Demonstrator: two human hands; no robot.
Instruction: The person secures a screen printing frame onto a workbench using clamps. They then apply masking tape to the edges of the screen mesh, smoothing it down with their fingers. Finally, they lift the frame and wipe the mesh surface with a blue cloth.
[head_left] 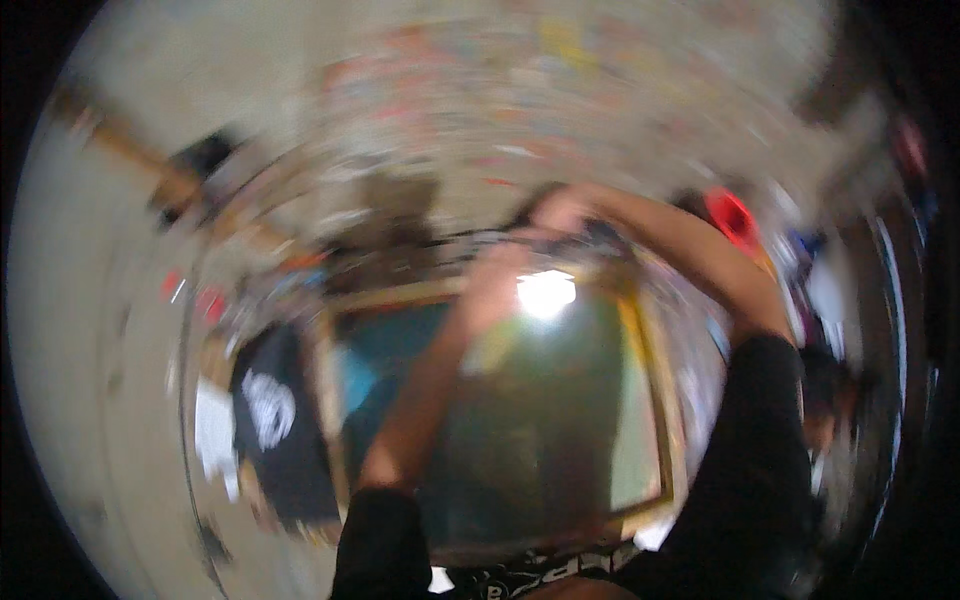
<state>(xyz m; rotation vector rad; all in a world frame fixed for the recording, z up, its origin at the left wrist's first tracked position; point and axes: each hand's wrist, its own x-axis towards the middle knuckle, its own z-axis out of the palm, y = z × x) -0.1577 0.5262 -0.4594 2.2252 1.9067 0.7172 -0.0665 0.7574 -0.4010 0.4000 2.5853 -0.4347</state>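
Note:
A wooden-edged screen printing frame (655, 420) with a dark, shiny mesh lies in front of me, a bright light reflected near its far edge. Both arms reach across it. My left hand (497, 275) is over the far edge, close to the middle. Just beyond and to its right is my right hand (562, 212), near dark hardware at the frame's far side. Motion smears the fingers of both hands, so their grip and anything in them cannot be made out.
A black cloth with a white print (275, 415) lies left of the frame, over a white sheet (214, 435). A red round-mouthed container (733, 218) stands at the right beyond my right forearm. Behind is a wall with blurred coloured marks (480, 90).

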